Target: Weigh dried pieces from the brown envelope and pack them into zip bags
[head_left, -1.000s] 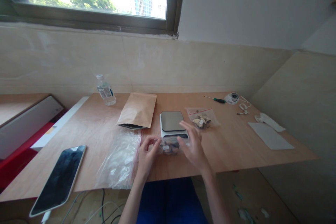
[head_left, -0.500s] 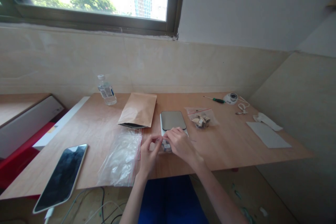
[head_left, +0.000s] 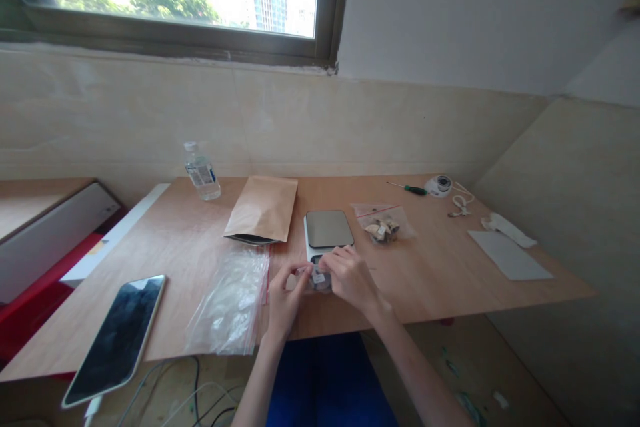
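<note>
A small clear zip bag with dark pieces and a white label inside is between my hands, just in front of a kitchen scale. My left hand pinches the bag's top edge at its left end. Along the same edge, further right, the fingers of my right hand are closed on it. Part of the bag is hidden behind my fingers. Right of the scale lies another zip bag holding pale and brown pieces. Flat clear zip bags lie left of my left hand.
A brown paper pouch lies behind the flat bags, with a water bottle to its left. A phone with a cable overhangs the front left edge. A screwdriver, a white camera and paper are at the right.
My right hand has slid a little to the right along the bag's top edge, away from my left hand. More of the bag and the scale's dark display now show between them.
</note>
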The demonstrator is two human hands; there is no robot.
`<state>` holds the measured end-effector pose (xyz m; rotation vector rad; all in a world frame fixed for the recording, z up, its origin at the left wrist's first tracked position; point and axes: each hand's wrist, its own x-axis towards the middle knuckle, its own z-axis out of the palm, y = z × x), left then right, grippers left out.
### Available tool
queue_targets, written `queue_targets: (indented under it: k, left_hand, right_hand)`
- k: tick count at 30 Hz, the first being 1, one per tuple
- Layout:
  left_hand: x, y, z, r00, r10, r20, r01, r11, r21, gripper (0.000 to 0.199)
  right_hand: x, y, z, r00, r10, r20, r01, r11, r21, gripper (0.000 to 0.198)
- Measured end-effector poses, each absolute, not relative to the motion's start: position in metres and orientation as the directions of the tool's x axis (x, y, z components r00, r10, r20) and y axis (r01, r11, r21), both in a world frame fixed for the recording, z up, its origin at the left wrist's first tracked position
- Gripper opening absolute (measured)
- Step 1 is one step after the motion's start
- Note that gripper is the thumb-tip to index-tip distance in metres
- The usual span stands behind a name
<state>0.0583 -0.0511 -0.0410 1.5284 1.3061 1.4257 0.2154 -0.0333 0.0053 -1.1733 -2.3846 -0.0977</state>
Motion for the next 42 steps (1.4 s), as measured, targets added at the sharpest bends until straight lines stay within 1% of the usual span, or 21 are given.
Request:
queue_targets:
  k: [2, 4, 6, 8, 10, 12, 14, 18, 20, 22, 24, 26, 28, 30, 35, 37, 39, 42]
  left_hand:
    - [0.060, -0.051, -0.040, -0.098, 0.945, 0.312, 0.207, -0.288, 0.935, 0.018]
    - [0.062, -0.051, -0.039, -0.110, 0.947, 0.300, 0.177, -0.279, 0.944, 0.019]
    - [0.063, -0.052, -0.038, -0.116, 0.953, 0.279, 0.144, -0.262, 0.954, 0.019]
    - [0.063, -0.054, -0.037, -0.123, 0.955, 0.269, 0.123, -0.255, 0.959, 0.019]
    - [0.063, -0.055, -0.035, -0.128, 0.953, 0.274, 0.126, -0.259, 0.958, 0.018]
    - [0.063, -0.055, -0.034, -0.130, 0.949, 0.288, 0.149, -0.268, 0.952, 0.018]
    - [0.064, -0.055, -0.032, -0.124, 0.947, 0.298, 0.168, -0.276, 0.946, 0.019]
    - [0.067, -0.054, -0.030, -0.101, 0.939, 0.327, 0.189, -0.305, 0.933, 0.018]
    - [0.068, -0.053, -0.030, -0.094, 0.930, 0.354, 0.217, -0.328, 0.919, 0.017]
    - [0.068, -0.052, -0.031, -0.096, 0.926, 0.366, 0.240, -0.335, 0.911, 0.016]
    - [0.067, -0.052, -0.032, -0.109, 0.928, 0.356, 0.248, -0.321, 0.914, 0.016]
    - [0.066, -0.052, -0.032, -0.130, 0.934, 0.332, 0.238, -0.296, 0.925, 0.016]
    - [0.065, -0.052, -0.033, -0.139, 0.939, 0.314, 0.223, -0.279, 0.934, 0.018]
    - [0.064, -0.052, -0.033, -0.126, 0.943, 0.308, 0.211, -0.278, 0.937, 0.019]
    - [0.067, -0.053, -0.034, -0.057, 0.945, 0.323, 0.170, -0.310, 0.936, 0.018]
    - [0.068, -0.053, -0.033, -0.058, 0.942, 0.331, 0.169, -0.317, 0.933, 0.019]
    - [0.067, -0.053, -0.033, -0.078, 0.942, 0.327, 0.177, -0.309, 0.934, 0.020]
    - [0.063, -0.053, -0.031, -0.094, 0.951, 0.293, 0.176, -0.274, 0.946, 0.020]
  right_hand:
    - [0.212, -0.034, 0.007, -0.530, 0.717, 0.453, 0.761, 0.638, -0.118, 0.022]
    - [0.210, -0.036, 0.010, -0.537, 0.706, 0.462, 0.750, 0.650, -0.122, 0.020]
    - [0.211, -0.038, 0.013, -0.537, 0.707, 0.461, 0.732, 0.662, -0.161, 0.017]
    - [0.213, -0.039, 0.016, -0.524, 0.720, 0.455, 0.711, 0.664, -0.232, 0.016]
    - [0.215, -0.040, 0.017, -0.496, 0.741, 0.452, 0.702, 0.649, -0.294, 0.015]
    - [0.216, -0.041, 0.017, -0.474, 0.753, 0.456, 0.703, 0.636, -0.319, 0.015]
    - [0.215, -0.041, 0.015, -0.470, 0.750, 0.465, 0.711, 0.634, -0.304, 0.017]
    - [0.211, -0.040, 0.009, -0.486, 0.730, 0.481, 0.763, 0.623, -0.175, 0.019]
    - [0.209, -0.040, 0.007, -0.483, 0.729, 0.484, 0.782, 0.608, -0.136, 0.019]
    - [0.210, -0.039, 0.006, -0.466, 0.734, 0.495, 0.784, 0.601, -0.154, 0.019]
    - [0.213, -0.039, 0.006, -0.443, 0.748, 0.495, 0.771, 0.599, -0.215, 0.017]
    - [0.217, -0.039, 0.007, -0.440, 0.767, 0.467, 0.742, 0.603, -0.293, 0.013]
    - [0.222, -0.040, 0.008, -0.445, 0.781, 0.439, 0.723, 0.603, -0.338, 0.012]
    - [0.225, -0.040, 0.007, -0.445, 0.784, 0.433, 0.730, 0.598, -0.331, 0.014]
    - [0.222, -0.041, 0.005, -0.438, 0.759, 0.482, 0.790, 0.581, -0.198, 0.024]
    - [0.220, -0.041, 0.006, -0.448, 0.752, 0.483, 0.794, 0.583, -0.171, 0.025]
    - [0.221, -0.041, 0.008, -0.456, 0.756, 0.469, 0.779, 0.595, -0.200, 0.022]
    - [0.226, -0.040, 0.009, -0.460, 0.761, 0.457, 0.734, 0.616, -0.286, 0.016]
